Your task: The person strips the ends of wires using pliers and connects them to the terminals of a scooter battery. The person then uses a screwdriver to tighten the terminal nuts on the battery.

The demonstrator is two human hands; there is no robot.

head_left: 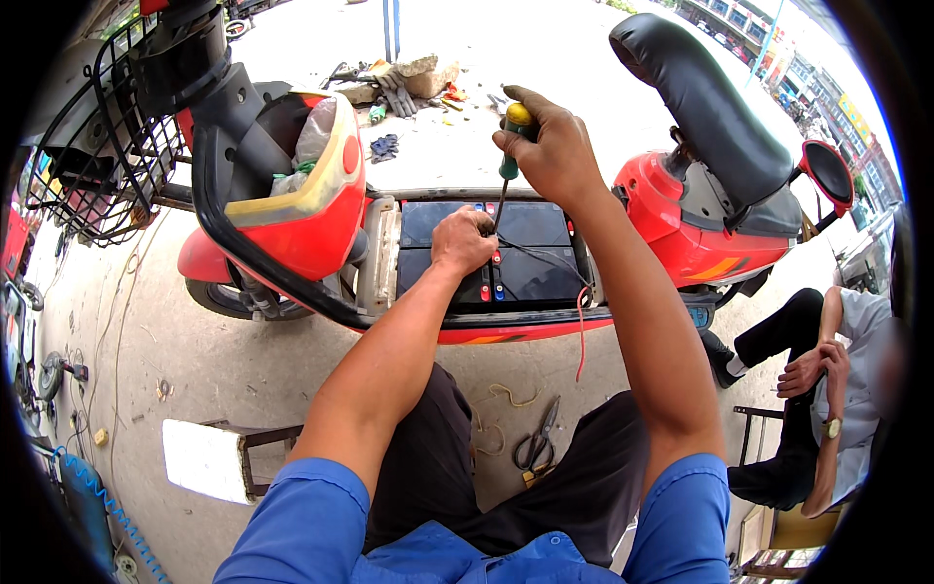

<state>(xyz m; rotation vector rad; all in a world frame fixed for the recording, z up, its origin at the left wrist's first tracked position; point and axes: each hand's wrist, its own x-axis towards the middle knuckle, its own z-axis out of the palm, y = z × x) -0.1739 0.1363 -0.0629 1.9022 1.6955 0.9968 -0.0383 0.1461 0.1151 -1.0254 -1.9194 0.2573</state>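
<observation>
My right hand (553,146) grips a screwdriver (509,165) with a yellow and green handle. Its shaft points down, and the tip ends beside the fingers of my left hand (463,240). Those fingers are pinched together over a battery terminal; whatever they hold is hidden. Beneath both hands, several black batteries (535,277) with red and blue terminals sit in the open floor compartment of a red electric scooter (311,234). Thin black wires cross the batteries from near my left fingertips. A red wire (581,336) hangs over the compartment's near edge.
Scissors (537,443) lie on the ground between my legs. A white-topped stool (204,459) stands at left. Another person (827,380) sits at right with hands together. Gloves (394,95) and stones lie beyond the scooter. The scooter's black seat (710,107) is tipped up.
</observation>
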